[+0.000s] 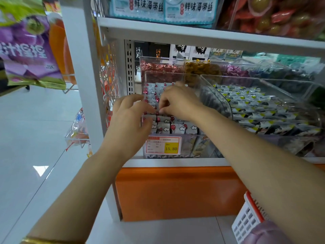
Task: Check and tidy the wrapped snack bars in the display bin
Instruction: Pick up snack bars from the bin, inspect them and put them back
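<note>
Wrapped snack bars [175,128], silver-white packets printed with red balloons and small clouds, fill the leftmost clear display bin [197,81] on the lower shelf [175,162]; the front rows stand on edge, packed side by side, and the rows further back are partly hidden behind the hands. Right hand [179,101] sits over the middle of the bin, fingers curled downward with the fingertips [162,110] drawn close together at the top edge of a packet; it looks like a pinch, but which packet is actually held cannot be told. Left hand [131,118] is at the bin's left front corner, fingers loosely bent and spread, tips resting on or just above the bars there; no packet is visibly enclosed, contact uncertain. A price tag [163,145] with a yellow panel reading 15.80 is fixed to the bin's front wall. Just to the right, touching or nearly so, a second clear bin [263,80] holds packets [255,106] in white, black and yellow. Behind both, smaller bins hold red-wrapped sweets [158,66] and yellow ones [200,67]. The shelf above [193,32] carries blue-and-white packs [163,7] with printed characters. Below the lower shelf runs an orange base panel [175,192]. A purple bag [28,48] hangs at the far left. A gold bangle [40,240] shows on the left wrist, a pink sleeve [267,233] on the right arm, beside a white basket with red rim [246,221].
</note>
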Motion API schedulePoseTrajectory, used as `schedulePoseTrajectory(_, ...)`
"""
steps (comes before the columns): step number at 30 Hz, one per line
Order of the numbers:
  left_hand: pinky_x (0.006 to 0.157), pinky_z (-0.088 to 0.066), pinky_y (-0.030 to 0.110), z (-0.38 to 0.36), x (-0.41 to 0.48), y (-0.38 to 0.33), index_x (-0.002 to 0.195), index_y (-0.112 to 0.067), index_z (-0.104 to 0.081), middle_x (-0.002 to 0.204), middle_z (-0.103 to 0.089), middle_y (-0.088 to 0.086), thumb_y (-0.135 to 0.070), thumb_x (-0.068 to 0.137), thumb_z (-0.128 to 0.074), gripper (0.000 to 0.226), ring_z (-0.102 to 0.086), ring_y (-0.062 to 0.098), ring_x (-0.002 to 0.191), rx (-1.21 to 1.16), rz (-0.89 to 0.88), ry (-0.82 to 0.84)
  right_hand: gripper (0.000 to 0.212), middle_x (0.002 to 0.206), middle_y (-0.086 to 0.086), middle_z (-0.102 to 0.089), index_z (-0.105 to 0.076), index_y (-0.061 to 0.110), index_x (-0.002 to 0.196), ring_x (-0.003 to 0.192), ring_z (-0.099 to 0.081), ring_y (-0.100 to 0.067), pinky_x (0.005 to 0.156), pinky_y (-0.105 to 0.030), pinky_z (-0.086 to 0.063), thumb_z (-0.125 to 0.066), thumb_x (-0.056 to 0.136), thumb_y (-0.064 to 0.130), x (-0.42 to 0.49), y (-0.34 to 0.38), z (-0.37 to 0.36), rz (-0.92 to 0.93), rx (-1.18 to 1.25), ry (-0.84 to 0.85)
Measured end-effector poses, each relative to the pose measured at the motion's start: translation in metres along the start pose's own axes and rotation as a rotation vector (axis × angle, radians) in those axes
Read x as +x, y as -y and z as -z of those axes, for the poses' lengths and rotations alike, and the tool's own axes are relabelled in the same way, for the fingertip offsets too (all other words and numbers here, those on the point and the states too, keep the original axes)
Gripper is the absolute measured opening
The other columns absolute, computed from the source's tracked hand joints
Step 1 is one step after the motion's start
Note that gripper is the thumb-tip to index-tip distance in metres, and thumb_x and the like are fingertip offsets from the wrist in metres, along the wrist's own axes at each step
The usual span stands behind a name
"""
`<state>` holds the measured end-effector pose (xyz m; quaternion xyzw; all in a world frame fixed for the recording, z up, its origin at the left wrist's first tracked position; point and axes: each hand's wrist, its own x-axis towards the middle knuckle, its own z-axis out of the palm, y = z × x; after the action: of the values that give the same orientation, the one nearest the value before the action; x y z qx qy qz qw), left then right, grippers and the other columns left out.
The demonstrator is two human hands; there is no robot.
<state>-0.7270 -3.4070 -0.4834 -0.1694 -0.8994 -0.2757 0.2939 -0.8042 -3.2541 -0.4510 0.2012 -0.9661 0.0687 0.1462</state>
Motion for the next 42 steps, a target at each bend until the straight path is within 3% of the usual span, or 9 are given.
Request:
schedulePoseTrajectory(7,0.087,-0.013,0.01,0.003,-0.001,-0.002,0.111,-0.016,-0.064,0.129,-0.049,0.004,-0.011,0.089,-0.056,0.024,-0.033,0.025,0.125,-0.03,0.031,-0.063,0.008,0.08,0.009,-0.056,-0.057,0.016,0.083,0.074,-0.055,-0.008,0.067,-0.022,-0.047,-0.057,0.091,0.014,-0.032,-0.002,0.025,-0.119,0.639,-0.43)
schedulePoseTrajectory(10,0.091,-0.032,0.02,0.005,-0.001,-0.008,0.119,-0.015,-0.06,0.116,-0.046,0.0,-0.016,0.091,-0.055,0.029,-0.044,0.02,0.113,-0.114,0.079,-0.084,0.013,0.083,0.001,-0.058,-0.052,0.017,0.082,0.064,-0.06,-0.011,0.05,-0.016,-0.049,-0.052,0.094,0.012,-0.057,-0.005,0.028,-0.208,0.859,-0.543)
schedulePoseTrajectory(14,0.069,-0.042,0.006,0.005,-0.003,-0.017,0.13,-0.018,-0.051,0.107,-0.051,-0.005,-0.029,0.093,-0.048,0.038,-0.054,0.001,0.082,-0.318,0.171,-0.002,0.017,0.08,-0.011,-0.06,-0.055,0.006,0.082,0.058,-0.062,-0.012,0.051,-0.022,-0.053,-0.046,0.096,0.009,-0.091,-0.008,0.024,-0.332,1.425,-0.547)
schedulePoseTrajectory(18,0.05,-0.045,0.014,0.004,-0.006,-0.024,0.092,-0.012,-0.062,0.069,-0.062,-0.004,-0.027,0.097,-0.04,0.027,-0.057,0.001,0.058,-0.627,0.282,0.07,0.02,0.074,-0.009,-0.061,-0.057,0.005,0.081,0.056,-0.063,-0.011,0.052,-0.023,-0.053,-0.045,0.096,0.008,-0.105,-0.002,0.018,-0.442,1.694,-0.496)
schedulePoseTrajectory(24,0.045,-0.045,0.022,0.005,-0.008,-0.027,0.08,-0.014,-0.06,0.06,-0.064,-0.003,-0.031,0.099,-0.037,0.034,-0.055,0.01,0.05,-0.876,0.437,0.083,0.005,0.069,-0.007,-0.066,-0.061,0.002,0.084,0.06,-0.065,-0.013,0.055,-0.023,-0.054,-0.058,0.084,0.006,-0.111,0.0,0.013,-0.466,1.913,-0.362)
schedulePoseTrajectory(28,0.037,-0.037,0.02,0.003,-0.009,-0.025,0.08,-0.01,-0.059,0.052,-0.058,-0.001,-0.032,0.099,-0.04,0.034,-0.043,0.01,0.039,-0.906,0.51,0.018,0.023,0.074,-0.012,-0.068,-0.06,-0.003,0.09,0.065,-0.069,-0.016,0.057,-0.021,-0.056,-0.06,0.068,0.004,-0.112,-0.001,0.011,-0.428,2.075,-0.247)
schedulePoseTrajectory(34,0.034,-0.031,0.016,0.004,-0.008,-0.02,0.073,-0.012,-0.053,0.045,-0.051,-0.003,-0.023,0.096,-0.048,0.025,-0.036,0.006,0.035,-1.042,0.601,-0.071,0.013,0.072,-0.012,-0.07,-0.07,0.002,0.067,0.066,-0.07,-0.016,0.057,-0.02,-0.056,-0.058,0.07,0.0,-0.112,0.0,0.008,-0.389,2.202,-0.193)
schedulePoseTrajectory(38,0.04,-0.039,0.015,0.004,-0.009,-0.019,0.082,-0.012,-0.054,0.051,-0.057,-0.002,-0.015,0.095,-0.049,0.014,-0.044,0.005,0.041,-1.116,0.573,-0.002,0.009,0.068,-0.011,-0.068,-0.061,0.0,0.084,0.061,-0.068,-0.018,0.054,-0.024,-0.056,-0.053,0.083,-0.003,-0.11,-0.002,0.005,-0.467,2.049,-0.291)
schedulePoseTrajectory(42,0.046,-0.046,0.018,0.006,-0.011,-0.019,0.089,-0.013,-0.056,0.057,-0.062,-0.001,-0.005,0.094,-0.05,0.011,-0.054,0.006,0.049,-0.905,0.376,0.018,0.02,0.074,-0.012,-0.066,-0.059,0.005,0.097,0.06,-0.067,-0.02,0.052,-0.03,-0.055,-0.058,0.086,0.021,-0.112,-0.007,0.005,-0.471,1.789,-0.275)
